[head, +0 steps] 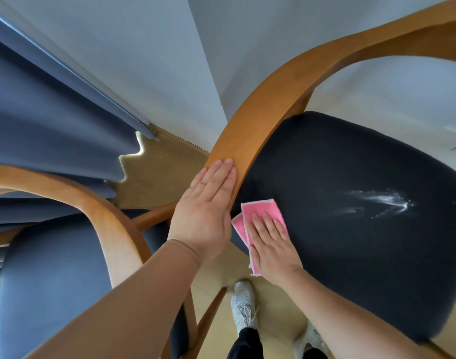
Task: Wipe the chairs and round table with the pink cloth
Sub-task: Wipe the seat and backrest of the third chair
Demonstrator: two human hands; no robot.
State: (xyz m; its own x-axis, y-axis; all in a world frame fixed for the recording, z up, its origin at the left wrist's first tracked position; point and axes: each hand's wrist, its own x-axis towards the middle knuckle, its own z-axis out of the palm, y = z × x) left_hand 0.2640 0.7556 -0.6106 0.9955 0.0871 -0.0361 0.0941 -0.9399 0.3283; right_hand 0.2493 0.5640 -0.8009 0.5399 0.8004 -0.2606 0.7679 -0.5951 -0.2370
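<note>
Currently — right hand [272,246] flat, grip wide, pressing cloth [263,212] to seat [351,156]; left hand [206,211] flat on rail [247,141], grip wide. Risk: unpinched cloth could bunch or slide free — missing smear [385,203].

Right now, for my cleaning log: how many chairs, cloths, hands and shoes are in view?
Chairs: 2, the dark-seated chair and the blue-seated chair
Cloths: 1, the pink cloth
Hands: 2, left hand and right hand
Shoes: 2, left shoe and right shoe
Total: 7
</note>
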